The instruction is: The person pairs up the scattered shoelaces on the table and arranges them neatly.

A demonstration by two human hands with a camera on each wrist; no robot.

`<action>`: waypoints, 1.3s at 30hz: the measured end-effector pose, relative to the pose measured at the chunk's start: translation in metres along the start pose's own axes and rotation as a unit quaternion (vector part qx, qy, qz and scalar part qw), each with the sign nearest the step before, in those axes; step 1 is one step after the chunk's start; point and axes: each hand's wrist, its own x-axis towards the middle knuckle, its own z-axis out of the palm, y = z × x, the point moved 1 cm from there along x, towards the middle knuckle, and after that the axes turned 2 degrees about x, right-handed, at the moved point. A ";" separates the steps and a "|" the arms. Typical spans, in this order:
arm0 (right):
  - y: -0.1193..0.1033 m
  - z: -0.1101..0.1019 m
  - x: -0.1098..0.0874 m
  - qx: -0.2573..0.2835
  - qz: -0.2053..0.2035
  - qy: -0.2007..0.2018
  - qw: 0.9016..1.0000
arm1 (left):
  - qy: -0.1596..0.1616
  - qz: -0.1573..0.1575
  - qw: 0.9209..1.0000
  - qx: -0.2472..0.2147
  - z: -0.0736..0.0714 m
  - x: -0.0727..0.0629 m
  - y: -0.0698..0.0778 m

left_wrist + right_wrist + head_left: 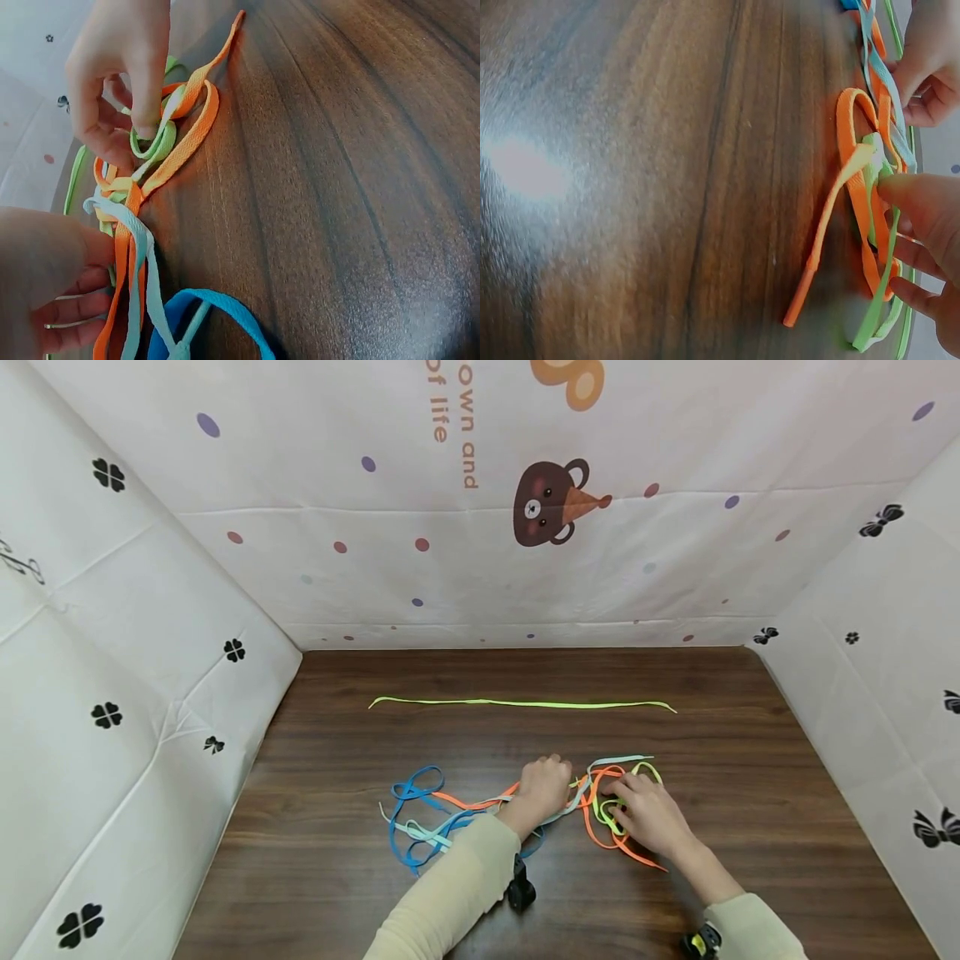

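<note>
A tangle of flat shoelaces lies across the table in front of both hands. My right hand (647,810) pinches a loop of the yellow-green shoelace (166,139) between thumb and fingers. Beside that loop curls an orange shoelace (845,124), its tipped end pointing away. Over the middle of the tangle, my left hand (543,787) has curled fingers right by the orange and pale blue (142,244) laces; I cannot tell whether it grips one. A blue shoelace (401,793) loops at the left end of the tangle, partly behind the left sleeve.
Another yellow-green shoelace (517,703) is stretched nearly straight across the back of the wooden table (315,877). Printed white sheets (450,577) wall in the table at the back and both sides. A dark camera (520,887) is strapped to the left wrist.
</note>
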 end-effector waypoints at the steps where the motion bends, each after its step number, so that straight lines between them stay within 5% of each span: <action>1: 0.000 0.001 0.000 -0.001 0.000 0.002 1.000 | 0.003 0.002 1.000 0.000 0.000 0.000 0.000; 11: 0.005 0.001 -0.002 0.003 -0.006 0.048 0.999 | 0.072 0.039 0.997 -0.016 -0.007 -0.005 -0.006; 17: 0.015 -0.014 -0.003 0.003 0.027 0.082 0.996 | 0.136 0.054 0.989 -0.036 -0.021 -0.011 -0.018; 25: 0.026 -0.027 -0.009 -0.007 0.070 0.093 0.993 | 0.191 0.078 0.978 -0.045 -0.036 -0.023 -0.039; 39: 0.030 -0.024 -0.012 -0.007 0.069 0.096 0.993 | 0.239 0.093 0.965 -0.047 -0.048 -0.051 -0.087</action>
